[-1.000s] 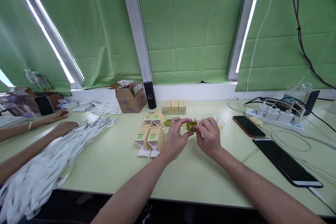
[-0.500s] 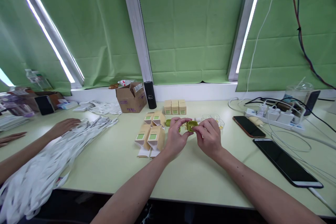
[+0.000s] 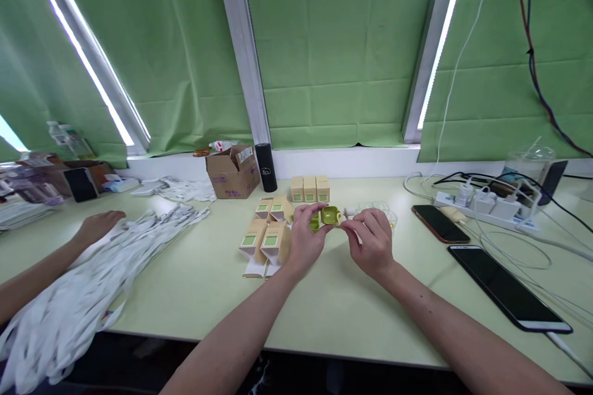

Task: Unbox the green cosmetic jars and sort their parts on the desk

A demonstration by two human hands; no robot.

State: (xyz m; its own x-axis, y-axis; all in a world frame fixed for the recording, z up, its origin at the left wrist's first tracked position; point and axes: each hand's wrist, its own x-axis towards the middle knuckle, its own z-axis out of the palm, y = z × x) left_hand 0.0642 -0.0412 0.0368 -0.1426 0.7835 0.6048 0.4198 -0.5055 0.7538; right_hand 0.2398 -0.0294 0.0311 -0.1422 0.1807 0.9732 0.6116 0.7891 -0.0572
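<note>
In the middle of the head view, my left hand (image 3: 309, 236) grips a small olive-green open case (image 3: 330, 216) between thumb and fingers, its hollow side facing me. My right hand (image 3: 372, 238) has thumb and forefinger pinched at the lower right edge of the case, by a small pale piece (image 3: 340, 218). Whether the fingertips hold that piece or the case edge, I cannot tell. Another green piece (image 3: 315, 222) shows just behind my left fingers. Left of my hand stand several open cardboard boxes (image 3: 271, 241) with green labels. Clear plastic cups (image 3: 380, 207) sit beyond my right hand.
Three closed small boxes (image 3: 310, 189) stand at the back, near a black bottle (image 3: 265, 166) and a carton (image 3: 232, 174). Phones (image 3: 507, 287) and a power strip (image 3: 482, 207) with cables lie right. At left, a co-worker's hand (image 3: 99, 226) is beside white straps (image 3: 106, 284).
The green case has shifted slightly left and up, its hollow showing more. My right fingertips have moved from its opening to its lower right edge. The co-worker's near hand moved left; their other left the view.
</note>
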